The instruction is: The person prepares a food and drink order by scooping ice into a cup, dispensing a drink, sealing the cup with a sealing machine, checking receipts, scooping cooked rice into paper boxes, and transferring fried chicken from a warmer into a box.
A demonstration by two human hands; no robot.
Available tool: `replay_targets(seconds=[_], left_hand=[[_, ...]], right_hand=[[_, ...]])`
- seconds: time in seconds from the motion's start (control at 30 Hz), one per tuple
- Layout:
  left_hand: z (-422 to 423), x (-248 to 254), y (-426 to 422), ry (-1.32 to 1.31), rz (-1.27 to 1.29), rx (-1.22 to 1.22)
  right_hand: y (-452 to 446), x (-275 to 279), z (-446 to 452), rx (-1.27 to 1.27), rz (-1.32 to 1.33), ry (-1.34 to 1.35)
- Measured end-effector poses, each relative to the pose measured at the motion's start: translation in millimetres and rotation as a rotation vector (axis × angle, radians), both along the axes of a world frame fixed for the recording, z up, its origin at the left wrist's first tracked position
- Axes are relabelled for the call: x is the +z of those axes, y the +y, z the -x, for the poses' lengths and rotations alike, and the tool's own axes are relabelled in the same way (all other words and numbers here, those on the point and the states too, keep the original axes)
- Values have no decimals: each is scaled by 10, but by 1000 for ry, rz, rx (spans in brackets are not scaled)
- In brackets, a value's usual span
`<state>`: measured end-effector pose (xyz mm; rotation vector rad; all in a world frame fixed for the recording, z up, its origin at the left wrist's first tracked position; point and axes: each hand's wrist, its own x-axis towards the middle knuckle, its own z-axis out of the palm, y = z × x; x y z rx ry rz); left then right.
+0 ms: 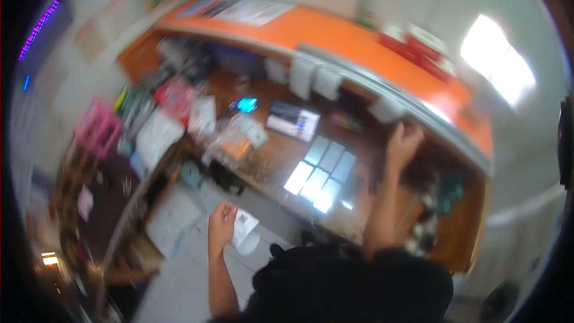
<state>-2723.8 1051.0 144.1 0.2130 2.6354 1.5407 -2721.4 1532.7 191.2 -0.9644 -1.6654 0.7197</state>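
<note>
My left hand (pixel 222 222) pinches a white paper slip (pixel 244 227) with black print, held low in front of the counter over the tiled floor. My right hand (pixel 405 142) is raised over the right part of the counter, below a white sheet (pixel 387 109) hanging from the shelf edge. Its fingers are curled together; blur hides whether anything is between them. Several flat, shiny rectangles (pixel 323 170), like phone screens, lie in two rows on the wooden counter (pixel 272 170). Behind them is a white-and-dark box or printed card (pixel 293 121).
An orange upper shelf (pixel 335 33) runs above the counter, with red-and-white boxes (pixel 418 48) on it. A lit phone (pixel 245 104) and plastic bags (pixel 239 134) lie on the counter's left. A pink crate (pixel 98 127) stands at far left. Green items (pixel 448 194) sit at right.
</note>
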Motion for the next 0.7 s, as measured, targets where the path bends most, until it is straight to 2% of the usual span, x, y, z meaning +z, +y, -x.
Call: replay_targets(seconds=[0.03,0.1,0.17,0.23,0.3,0.33,0.4,0.43,0.5,0.57,0.6,0.67,0.7], left_hand=[[-42,98,44,-36,-11,64],[-104,152,94,-4,-84,40],[-201,152,143,-70,-123,29],[-301,-56,42,-66,-35,91],[-508,-210,-326,-29,43,213],[-674,-212,-618,-27,59,306],[-995,-212,-1197,-187,-33,319],[-1195,-174,-1492,-174,-34,371],[-1702,-114,-2156,-291,19,260],[-2269,-585,-2871,-239,14,296],[-2536,-547,-3189,-237,19,380],[-3057,-386,-3843,-205,28,513],[-3308,-333,-4100,-216,85,652]], right_hand=[[-251,-128,-9,125,47,-45],[-1052,-339,-18,737,276,-237],[-1828,-1052,-50,1409,415,-403],[-2604,-1001,-123,1921,551,-582],[-3236,-607,-93,1936,601,-980],[-3476,-681,-52,2001,434,-967],[-3934,-730,12,2112,341,-955],[-4172,-729,31,2134,284,-928],[-4692,-706,57,2172,231,-938],[-5256,-774,116,2291,-8,-929],[-5536,-843,96,2322,-44,-898],[-6153,-988,13,2568,310,-1025],[-6541,-1006,-11,2611,267,-1027]])
